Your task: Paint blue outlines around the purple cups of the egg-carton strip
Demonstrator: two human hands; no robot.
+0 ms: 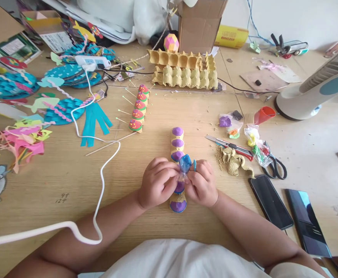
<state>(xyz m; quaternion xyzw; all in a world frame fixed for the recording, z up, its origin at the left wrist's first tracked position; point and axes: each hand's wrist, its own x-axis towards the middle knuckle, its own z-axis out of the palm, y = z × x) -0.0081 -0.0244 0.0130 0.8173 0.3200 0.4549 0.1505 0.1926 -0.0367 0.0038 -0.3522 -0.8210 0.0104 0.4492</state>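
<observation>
Head view, blue packet: A clear bag [185, 163] with a blue, clay-like lump in it is held up between the two hands, above the middle of the purple strip.
Left hand: The bag's near side is pinched by the left hand [159, 181], thumb and fingers brought together on the plastic.
Right hand: The bag is gripped by the right hand [201, 182] too, its fingers curled in; a small light-blue piece [194, 165] is also seen at the forefinger.
Purple strip: The row of purple-topped domes [177, 143] is laid on the table [122, 216], pointing away from the body; its middle is hidden by the bag and fingers. Whether it is touched by either hand cannot be told.
Blue edging: Blue is seen along the rims of several nearer domes; none can be made out on the two farthest.
Step in hand: The blue material's bag is judged to be in handling, opened or closed; which of these cannot be told.
Next move: A firm pinch at the gathered plastic seems called for on both sides, with the light-blue piece kept clear of the bag and the strip left unpressed.
</observation>
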